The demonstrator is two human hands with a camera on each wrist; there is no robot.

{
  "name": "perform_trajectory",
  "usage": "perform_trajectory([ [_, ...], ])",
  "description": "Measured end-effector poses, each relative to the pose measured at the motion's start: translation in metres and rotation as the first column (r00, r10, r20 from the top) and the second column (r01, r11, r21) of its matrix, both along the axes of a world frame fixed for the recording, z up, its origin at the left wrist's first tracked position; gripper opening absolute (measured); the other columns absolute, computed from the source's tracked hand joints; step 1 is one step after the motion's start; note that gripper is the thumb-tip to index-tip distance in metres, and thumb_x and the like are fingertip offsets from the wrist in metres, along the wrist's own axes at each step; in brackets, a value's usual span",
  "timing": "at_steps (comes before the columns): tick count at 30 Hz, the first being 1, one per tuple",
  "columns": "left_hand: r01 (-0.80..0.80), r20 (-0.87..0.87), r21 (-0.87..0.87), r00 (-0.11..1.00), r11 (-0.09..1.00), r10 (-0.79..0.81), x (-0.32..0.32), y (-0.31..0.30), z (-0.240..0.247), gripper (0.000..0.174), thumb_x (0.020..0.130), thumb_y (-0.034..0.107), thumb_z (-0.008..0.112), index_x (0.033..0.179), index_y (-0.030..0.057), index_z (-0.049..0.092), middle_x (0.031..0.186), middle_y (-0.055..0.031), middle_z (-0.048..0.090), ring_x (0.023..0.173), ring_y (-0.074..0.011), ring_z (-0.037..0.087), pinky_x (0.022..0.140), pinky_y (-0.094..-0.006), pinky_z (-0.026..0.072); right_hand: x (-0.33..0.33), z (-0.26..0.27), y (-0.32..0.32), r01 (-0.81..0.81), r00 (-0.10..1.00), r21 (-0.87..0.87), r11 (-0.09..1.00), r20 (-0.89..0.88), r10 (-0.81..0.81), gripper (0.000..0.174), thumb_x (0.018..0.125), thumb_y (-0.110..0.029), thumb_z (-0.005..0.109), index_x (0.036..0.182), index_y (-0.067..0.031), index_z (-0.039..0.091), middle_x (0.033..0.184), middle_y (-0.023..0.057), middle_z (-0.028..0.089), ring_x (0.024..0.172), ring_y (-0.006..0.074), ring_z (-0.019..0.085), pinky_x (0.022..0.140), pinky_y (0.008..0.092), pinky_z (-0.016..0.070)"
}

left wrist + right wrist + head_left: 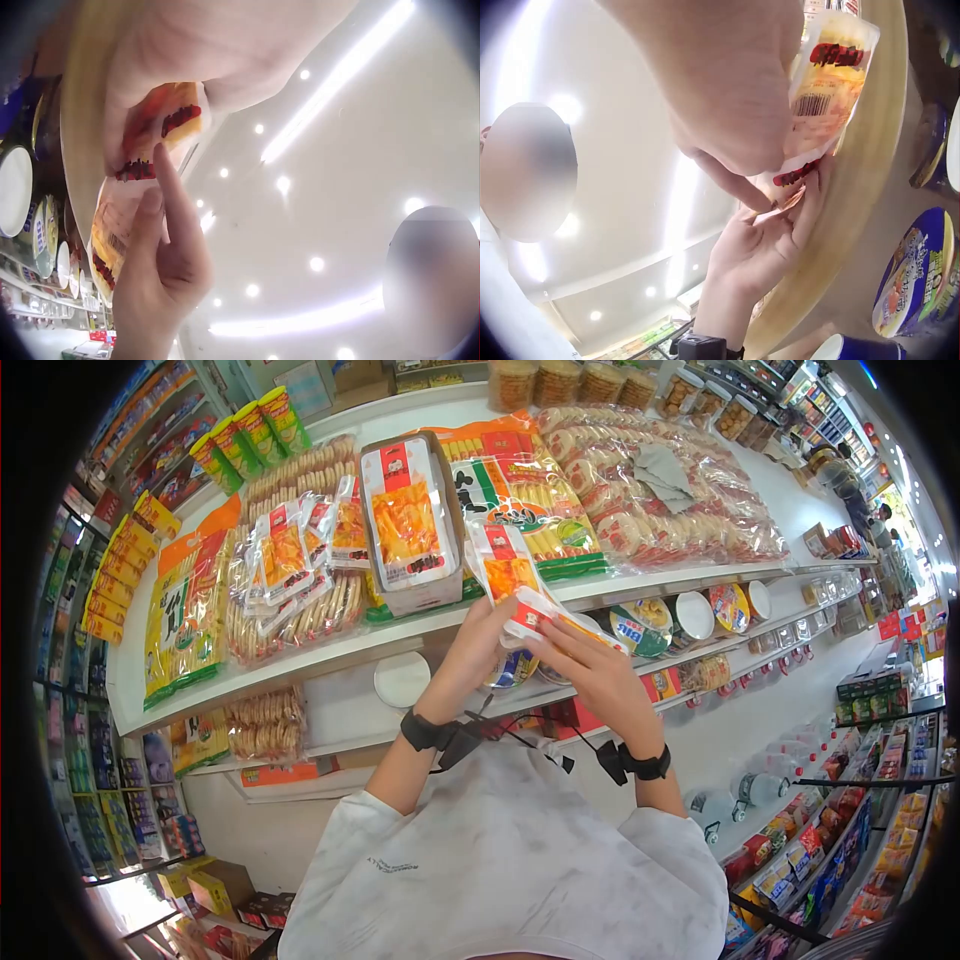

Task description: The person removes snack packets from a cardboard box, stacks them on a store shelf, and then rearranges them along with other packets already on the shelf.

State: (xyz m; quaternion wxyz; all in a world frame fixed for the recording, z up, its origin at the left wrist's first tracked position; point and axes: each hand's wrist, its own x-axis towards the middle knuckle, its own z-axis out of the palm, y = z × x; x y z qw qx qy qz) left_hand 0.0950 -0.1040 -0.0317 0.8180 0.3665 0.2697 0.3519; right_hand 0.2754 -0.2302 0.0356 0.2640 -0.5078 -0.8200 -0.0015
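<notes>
Both hands meet over the front edge of the shelf, around orange-and-white snack packets with red labels. My left hand grips them from the left, its thumb over the front. My right hand pinches the packets' near end, fingers lying across the white plastic. Seen from the right wrist, a packet's back carries a barcode, and the left hand holds the lower end. In the left wrist view the right hand touches the packets with thumb and forefinger.
Just left stands an open carton of matching packets, with loose packets beside it on bagged round biscuits. Yellow-green bags and more bagged biscuits lie behind and right. Instant noodle tubs line the shelf below.
</notes>
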Motion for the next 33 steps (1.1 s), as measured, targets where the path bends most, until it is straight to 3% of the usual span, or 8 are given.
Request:
perform_trajectory([
  [3,0.031,-0.078,0.146,0.997,0.989,-0.02,0.001,-0.008,0.002,0.04,0.111,0.018,0.058,0.145,-0.0026,0.054,0.139,-0.0117,0.066,0.119,-0.019,0.07,0.102,-0.0378,0.0569,0.008,0.002,-0.016,0.066,0.923,-0.174,0.983,-0.363,-0.126,0.045,0.097,0.002,0.065,0.141,-0.0079,0.067,0.135,0.0163,0.071,0.124,0.0371,0.069,0.101,0.0414,0.0575],
  [7,0.07,-0.09,0.251,0.995,0.965,-0.049,0.014,-0.015,-0.019,0.046,0.112,0.016,0.055,0.154,-0.0011,0.044,0.145,-0.0119,0.062,0.127,-0.0192,0.065,0.109,-0.0355,0.0522,0.036,-0.012,-0.027,0.3,0.797,-0.239,0.924,-0.469,-0.38,0.035,0.103,-0.004,0.064,0.138,0.0022,0.066,0.126,0.0206,0.075,0.114,0.0286,0.075,0.097,0.0359,0.0573],
  [10,0.114,-0.112,0.307,0.99,0.945,-0.083,0.009,-0.016,-0.009,0.048,0.113,0.016,0.052,0.156,-0.0007,0.04,0.147,-0.0115,0.061,0.134,-0.0189,0.06,0.111,-0.0355,0.0505,0.038,-0.016,-0.023,0.549,0.481,-0.262,0.794,-0.678,-0.556,0.034,0.104,-0.008,0.065,0.134,0.0087,0.066,0.123,0.0228,0.077,0.113,0.0155,0.071,0.095,0.0337,0.0565],
  [13,0.095,-0.134,0.39,0.99,0.916,-0.046,0.01,-0.032,0.008,0.048,0.114,0.017,0.05,0.157,-0.0004,0.038,0.148,-0.0121,0.059,0.139,-0.0184,0.055,0.113,-0.0357,0.0492,0.005,-0.001,-0.005,0.512,0.364,-0.209,0.833,-0.826,-0.431,0.037,0.102,-0.008,0.068,0.135,0.0085,0.066,0.126,0.0237,0.075,0.109,0.0198,0.074,0.094,0.0343,0.0573],
  [18,-0.107,0.007,0.379,0.994,0.919,0.113,0.013,-0.051,0.015,0.047,0.114,0.017,0.05,0.157,0.0003,0.041,0.15,-0.0111,0.057,0.139,-0.0166,0.053,0.114,-0.0346,0.0462,-0.058,-0.006,0.025,0.353,0.809,0.095,0.931,-0.531,-0.252,0.039,0.099,0.0,0.066,0.137,0.003,0.067,0.155,0.025,0.054,0.133,0.0401,0.062,0.109,0.0412,0.0509],
  [21,-0.153,-0.088,0.41,0.975,0.899,0.206,-0.015,-0.041,0.031,0.047,0.114,0.018,0.051,0.157,0.0012,0.045,0.151,-0.009,0.056,0.135,-0.0172,0.056,0.115,-0.0337,0.044,-0.054,0.001,0.028,0.123,0.802,-0.025,0.992,-0.586,-0.114,0.04,0.098,-0.001,0.066,0.138,-0.0007,0.067,0.153,0.0236,0.052,0.139,0.0434,0.053,0.113,0.0448,0.0466],
  [26,-0.288,-0.011,0.447,0.945,0.847,0.327,-0.032,-0.044,0.038,0.044,0.114,0.018,0.049,0.153,-0.0027,0.047,0.151,-0.0094,0.056,0.138,-0.017,0.052,0.116,-0.0328,0.0411,-0.064,0.009,0.043,0.253,0.876,0.14,0.957,-0.452,-0.166,0.045,0.094,-0.011,0.076,0.139,-0.014,0.07,0.14,0.0231,0.059,0.131,0.0408,0.059,0.103,0.042,0.0524],
  [33,-0.323,0.089,0.558,0.939,0.764,0.332,-0.044,-0.044,0.03,0.052,0.113,0.007,0.05,0.16,-0.0029,0.032,0.158,-0.0115,0.047,0.143,-0.0173,0.047,0.119,-0.0348,0.0383,-0.093,0.028,0.073,0.155,0.739,-0.044,0.987,-0.658,-0.145,0.04,0.107,-0.015,0.061,0.145,-0.0041,0.063,0.129,0.0244,0.065,0.111,0.0381,0.067,0.094,0.0419,0.0539],
])
